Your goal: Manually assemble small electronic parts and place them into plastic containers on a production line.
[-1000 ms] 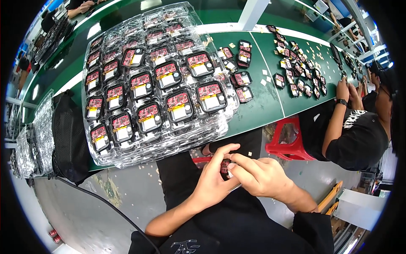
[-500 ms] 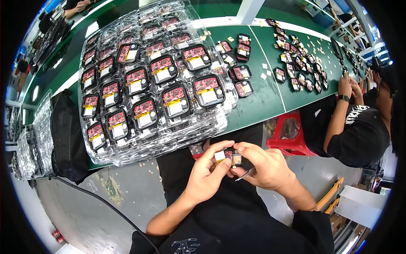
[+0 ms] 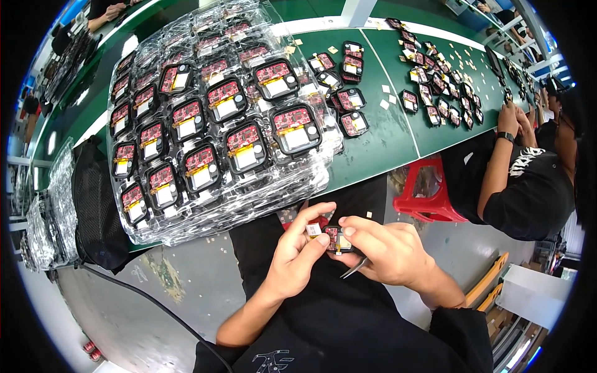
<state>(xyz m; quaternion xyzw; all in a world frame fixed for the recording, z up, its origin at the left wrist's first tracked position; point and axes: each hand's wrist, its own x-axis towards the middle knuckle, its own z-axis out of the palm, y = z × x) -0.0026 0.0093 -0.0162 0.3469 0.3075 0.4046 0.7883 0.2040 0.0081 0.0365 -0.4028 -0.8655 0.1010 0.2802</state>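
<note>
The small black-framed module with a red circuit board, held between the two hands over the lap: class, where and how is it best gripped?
Grip the small black-framed module with a red circuit board by its black outer edges, from the left and right sides, as the left hand and right hand pinch it now. Its flat face looks up, so edge pinches likely spare the board. The right hand also holds metal tweezers.

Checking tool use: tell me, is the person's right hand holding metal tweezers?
Yes: the right hand has slim metal tweezers poking out beneath its fingers.
</note>
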